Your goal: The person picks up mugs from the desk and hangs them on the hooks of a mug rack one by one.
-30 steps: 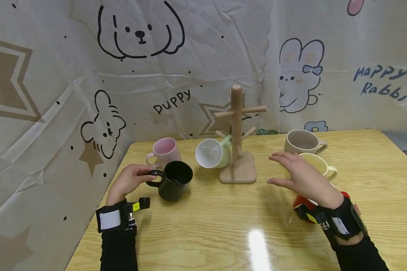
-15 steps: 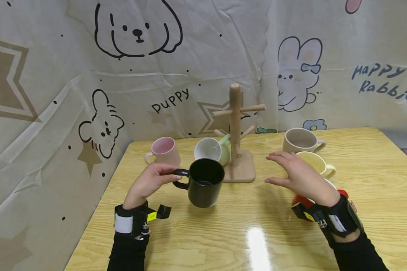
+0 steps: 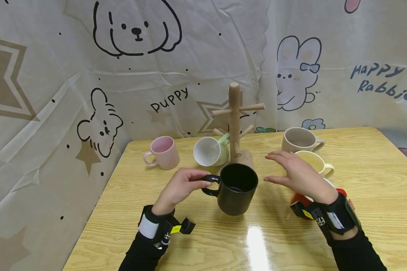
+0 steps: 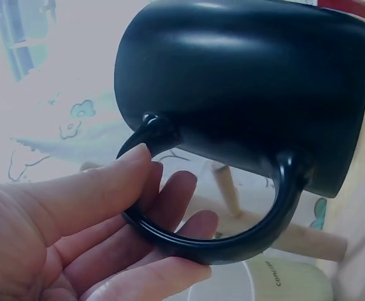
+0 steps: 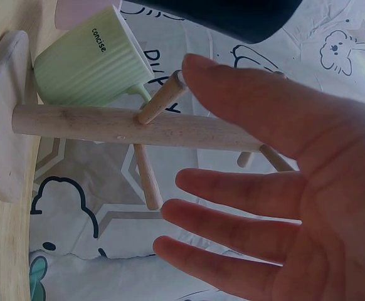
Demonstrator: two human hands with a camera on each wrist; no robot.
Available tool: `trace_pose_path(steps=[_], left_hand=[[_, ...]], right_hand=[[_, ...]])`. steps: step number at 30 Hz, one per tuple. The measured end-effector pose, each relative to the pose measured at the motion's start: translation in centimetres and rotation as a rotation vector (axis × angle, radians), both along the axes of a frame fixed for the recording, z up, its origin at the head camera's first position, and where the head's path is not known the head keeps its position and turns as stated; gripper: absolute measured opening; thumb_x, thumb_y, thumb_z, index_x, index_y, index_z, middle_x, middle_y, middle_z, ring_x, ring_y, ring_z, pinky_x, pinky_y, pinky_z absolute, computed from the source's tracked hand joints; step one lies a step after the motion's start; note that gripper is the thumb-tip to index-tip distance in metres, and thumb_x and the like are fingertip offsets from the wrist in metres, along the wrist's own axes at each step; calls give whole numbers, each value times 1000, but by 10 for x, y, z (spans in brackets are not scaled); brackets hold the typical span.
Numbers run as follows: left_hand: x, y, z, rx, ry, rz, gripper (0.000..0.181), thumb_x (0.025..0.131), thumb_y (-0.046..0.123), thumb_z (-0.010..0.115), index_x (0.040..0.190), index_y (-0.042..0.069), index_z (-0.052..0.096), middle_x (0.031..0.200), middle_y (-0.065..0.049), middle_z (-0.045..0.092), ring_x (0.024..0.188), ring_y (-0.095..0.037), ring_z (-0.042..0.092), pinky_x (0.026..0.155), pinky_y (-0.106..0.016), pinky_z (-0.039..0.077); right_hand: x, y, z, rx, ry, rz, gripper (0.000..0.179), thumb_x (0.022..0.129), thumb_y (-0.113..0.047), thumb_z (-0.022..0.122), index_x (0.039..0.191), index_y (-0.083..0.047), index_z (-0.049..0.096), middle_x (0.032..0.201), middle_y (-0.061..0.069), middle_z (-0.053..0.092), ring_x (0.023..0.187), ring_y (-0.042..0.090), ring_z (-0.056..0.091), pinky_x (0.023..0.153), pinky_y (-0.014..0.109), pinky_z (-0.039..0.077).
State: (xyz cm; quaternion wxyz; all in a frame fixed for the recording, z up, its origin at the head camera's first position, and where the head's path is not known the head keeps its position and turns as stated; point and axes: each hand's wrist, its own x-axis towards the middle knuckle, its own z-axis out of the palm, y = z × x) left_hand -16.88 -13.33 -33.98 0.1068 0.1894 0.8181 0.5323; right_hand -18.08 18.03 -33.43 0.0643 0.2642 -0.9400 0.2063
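My left hand (image 3: 184,189) pinches the handle of a black mug (image 3: 236,192), thumb on one side and fingers on the other. The mug is upright above the table, in front of the wooden mug tree (image 3: 234,124), and hides part of its base. In the left wrist view the thumb and fingers (image 4: 113,219) meet around the handle loop. My right hand (image 3: 300,175) is held over the right side with fingers spread and nothing in them. A light green mug (image 3: 211,151) hangs tilted by its handle on a lower left peg of the tree.
A pink mug (image 3: 165,153) stands at the back left. On the right are a grey-beige mug (image 3: 298,139), a yellow mug (image 3: 312,162) and a red mug (image 3: 299,199), the last mostly hidden under my right hand and wrist. A printed cloth (image 3: 190,45) hangs behind the table.
My left hand has lifted the black mug and carried it right, from beside the pink mug to in front of the mug tree. My right hand has stayed about where it was.
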Motion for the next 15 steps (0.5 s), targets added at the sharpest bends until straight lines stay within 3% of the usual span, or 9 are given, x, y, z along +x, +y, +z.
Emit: trace_pose_path(steps=[5, 12, 15], left_hand=[[-1, 1, -3, -51, -19, -1, 25, 84, 19, 58, 102, 3, 65, 95, -14, 66, 85, -18, 58, 79, -36, 48], [-5, 4, -10, 0, -164, -98, 29, 89, 16, 51, 108, -4, 58, 99, -23, 64, 80, -17, 62, 65, -27, 51], [-5, 6, -12, 15, -203, -112, 29, 89, 15, 50, 110, -3, 57, 102, -24, 63, 79, -17, 63, 63, -25, 50]], right_hand=[[0, 0, 0, 3, 0, -3, 63, 77, -46, 61, 121, -3, 52, 122, 21, 53, 112, 35, 46, 91, 55, 39], [0, -1, 1, 0, -3, -16, 58, 80, -45, 59, 119, -2, 54, 120, 21, 55, 113, 34, 46, 98, 63, 24], [2, -3, 1, -45, -48, -48, 60, 82, -48, 54, 120, -2, 53, 121, 22, 55, 113, 35, 46, 97, 62, 27]])
